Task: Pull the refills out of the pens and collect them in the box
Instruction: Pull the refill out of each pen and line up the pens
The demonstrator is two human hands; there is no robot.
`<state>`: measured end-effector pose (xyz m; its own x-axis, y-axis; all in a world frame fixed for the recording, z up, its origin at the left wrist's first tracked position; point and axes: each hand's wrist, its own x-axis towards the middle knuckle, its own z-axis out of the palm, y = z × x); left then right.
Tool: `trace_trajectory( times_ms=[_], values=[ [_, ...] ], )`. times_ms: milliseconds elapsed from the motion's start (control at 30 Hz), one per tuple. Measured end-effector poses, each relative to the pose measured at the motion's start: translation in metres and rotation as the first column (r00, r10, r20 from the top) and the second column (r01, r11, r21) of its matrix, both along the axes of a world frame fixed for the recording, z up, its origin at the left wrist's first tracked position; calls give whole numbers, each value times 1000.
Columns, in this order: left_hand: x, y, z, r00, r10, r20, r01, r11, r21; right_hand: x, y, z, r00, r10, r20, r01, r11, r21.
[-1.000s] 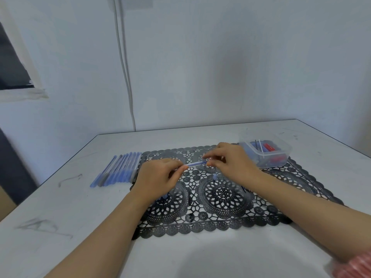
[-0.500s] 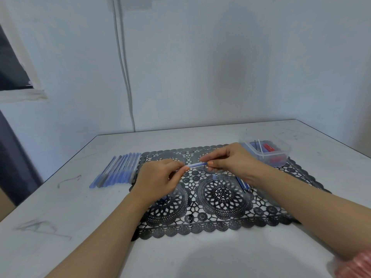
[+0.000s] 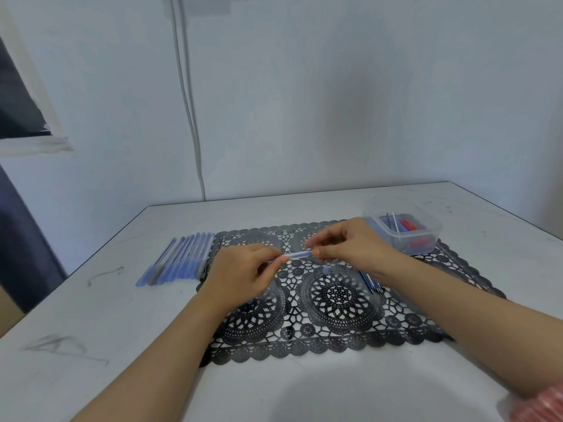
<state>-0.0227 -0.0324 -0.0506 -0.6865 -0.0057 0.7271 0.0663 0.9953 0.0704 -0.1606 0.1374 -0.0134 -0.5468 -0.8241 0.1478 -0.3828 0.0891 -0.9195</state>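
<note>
We see the left hand (image 3: 240,275) and the right hand (image 3: 350,246) meeting over the middle of a black lace-patterned placemat (image 3: 335,303). Each pinches one end of a single clear-blue pen (image 3: 300,254) that runs nearly level between them. The left fingers (image 3: 274,259) are curled round the pen's left end, and the rest of that end is hidden inside the hand. The right fingers (image 3: 318,240) close thumb against forefinger on the other end (whether they grip the barrel itself or a tip drawn from it, we cannot tell). Just below the right fingers a small pale-blue cap (image 3: 326,269) lies on the placemat. A little nearer to us, beside the right wrist, a few thin dark-blue refills (image 3: 370,281) lie loose on the lace. Beyond the right fingers and to their right, close behind the knuckles, the clear plastic box (image 3: 414,232) stands on the placemat's far right corner. It holds a few thin sticks leaning aslant and some red pieces (image 3: 408,224). To the left of the left fingers, just off the placemat's edge, a row of pens (image 3: 179,260) lies side by side on the white tabletop (image 3: 91,330). Well behind both hands a white cable (image 3: 190,111) runs down the wall, and a red sleeve (image 3: 539,406) shows at the near end of the right forearm.
</note>
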Motion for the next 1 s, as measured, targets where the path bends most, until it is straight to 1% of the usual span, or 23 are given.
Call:
trace_trajectory(
  times_ms=[200,233,300,367,500,600,700,767,800,833,867,900,933,1000],
  values=[
    [0,1,0,1000,27,14,-27,1000,2,-2,-1,-1,999,-17,-38,18,1000,19],
    [0,1,0,999,36,18,-36,999,4,-2,-2,-2,996,-36,-83,40,998,41],
    [0,-1,-1,998,59,20,-59,998,7,-4,-3,-4,967,-72,-244,104,987,121],
    [0,-2,-1,997,71,23,-71,997,15,-5,-4,-5,932,-44,-360,131,967,220],
    [-1,-3,-2,997,69,29,-70,997,23,-6,-2,-9,919,59,-390,102,920,378],
    [-1,-3,-2,997,67,26,-68,998,20,-7,-2,-10,909,82,-409,98,912,399],
    [-1,-3,-2,998,63,13,-64,998,17,-10,-2,-11,921,53,-387,110,915,387],
    [-1,-3,-2,998,59,4,-59,998,16,-11,-2,-12,946,9,-324,112,929,353],
    [-1,-3,-2,998,59,2,-59,998,16,-11,-2,-13,971,-26,-239,103,944,315],
    [-1,-2,-2,998,60,1,-60,998,15,-12,-2,-13,993,-58,-102,83,962,261],
    [-1,-2,-2,998,61,-2,-61,998,13,-12,-2,-12,995,-74,60,61,978,198],
    [-1,-1,-2,998,61,-6,-61,998,10,-12,-3,-12,976,-73,203,46,990,135],
    [-1,-1,-1,998,60,-10,-60,998,7,-12,-3,-11,950,-65,307,43,996,78],
    [0,0,0,998,58,-15,-58,998,8,-10,-4,-8,905,-40,423,47,999,-5]
  ],
)
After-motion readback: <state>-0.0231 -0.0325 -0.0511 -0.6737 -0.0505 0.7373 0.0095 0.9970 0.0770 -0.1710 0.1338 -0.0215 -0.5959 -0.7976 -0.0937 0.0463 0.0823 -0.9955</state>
